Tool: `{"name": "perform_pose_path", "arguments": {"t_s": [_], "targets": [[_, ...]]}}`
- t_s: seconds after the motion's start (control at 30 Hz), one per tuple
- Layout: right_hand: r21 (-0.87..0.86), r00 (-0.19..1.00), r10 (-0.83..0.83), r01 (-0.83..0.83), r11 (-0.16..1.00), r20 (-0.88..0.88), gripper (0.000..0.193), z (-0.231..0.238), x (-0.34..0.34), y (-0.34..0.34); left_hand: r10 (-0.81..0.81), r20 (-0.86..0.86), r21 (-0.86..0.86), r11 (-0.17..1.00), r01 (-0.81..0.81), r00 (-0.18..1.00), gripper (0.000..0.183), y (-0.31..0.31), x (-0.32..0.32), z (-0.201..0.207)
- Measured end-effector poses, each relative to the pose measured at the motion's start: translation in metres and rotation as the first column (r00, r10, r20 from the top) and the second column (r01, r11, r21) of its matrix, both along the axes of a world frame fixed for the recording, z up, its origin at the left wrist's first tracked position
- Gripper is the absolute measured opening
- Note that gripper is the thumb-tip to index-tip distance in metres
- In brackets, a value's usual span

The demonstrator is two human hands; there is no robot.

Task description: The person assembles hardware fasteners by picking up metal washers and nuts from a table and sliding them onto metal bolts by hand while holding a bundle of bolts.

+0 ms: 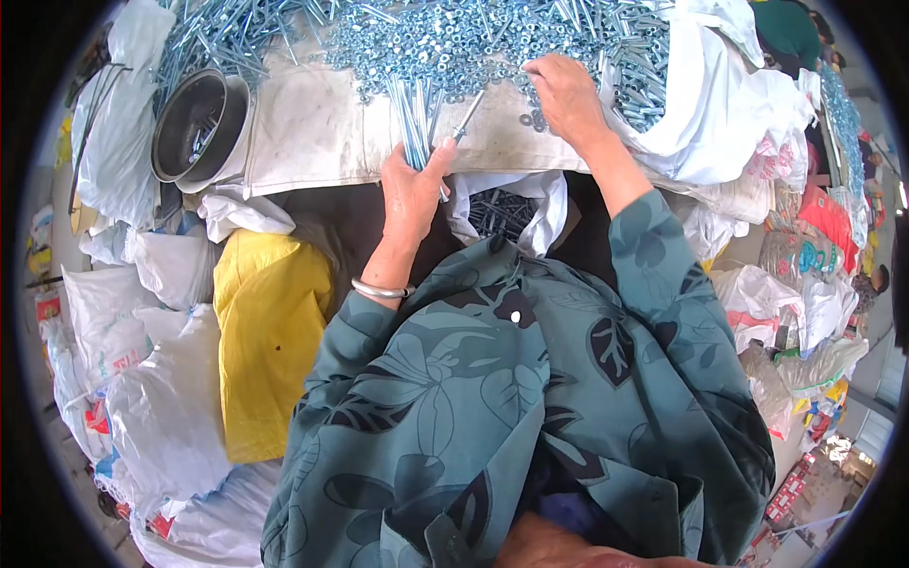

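Note:
My left hand (409, 194) is closed around a bundle of long thin metal bolts (407, 118) at the table's near edge. One more bolt (469, 115) slants out by its thumb, with a wider sleeve or nut near its lower part. My right hand (573, 99) is at the near side of the heap of small nuts (407, 43), its thumb and fingertips pressed together. Whatever lies between those fingertips is too small to make out. A few loose washers (532, 120) rest on the cloth beside this hand.
Long bolts (222, 43) lie heaped at the far left, thicker metal sleeves (644, 90) at the right. A dark bowl (169, 133) holds some pieces. Below the table edge, a white sack (458, 213) contains dark bolts. A yellow sack (270, 350) and white sacks (166, 398) stand left.

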State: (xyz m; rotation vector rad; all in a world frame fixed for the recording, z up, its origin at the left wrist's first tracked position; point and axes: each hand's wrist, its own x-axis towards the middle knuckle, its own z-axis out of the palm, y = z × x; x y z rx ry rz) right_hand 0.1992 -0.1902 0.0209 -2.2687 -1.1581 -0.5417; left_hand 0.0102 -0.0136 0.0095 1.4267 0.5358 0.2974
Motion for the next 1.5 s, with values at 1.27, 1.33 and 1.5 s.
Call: {"name": "perform_pose_path", "arguments": {"t_s": [1.27, 1.33, 1.5], "targets": [[-0.324, 0.998, 0.011, -0.031, 0.946, -0.062, 0.01, -0.017, 0.029, 0.017, -0.008, -0.01, -0.038, 0.999, 0.008, 1.0, 0.035, 0.002, -0.003, -0.002], [-0.337, 0.999, 0.008, -0.022, 0.941, -0.043, 0.008, -0.011, 0.021, 0.023, -0.008, -0.02, -0.031, 0.999, 0.007, 1.0, 0.035, 0.001, -0.003, -0.003], [-0.312, 0.999, 0.023, -0.032, 0.95, -0.031, 0.005, -0.007, 0.009, 0.032, -0.008, -0.034, -0.013, 1.0, 0.007, 0.999, 0.036, -0.001, -0.003, -0.001]]}}
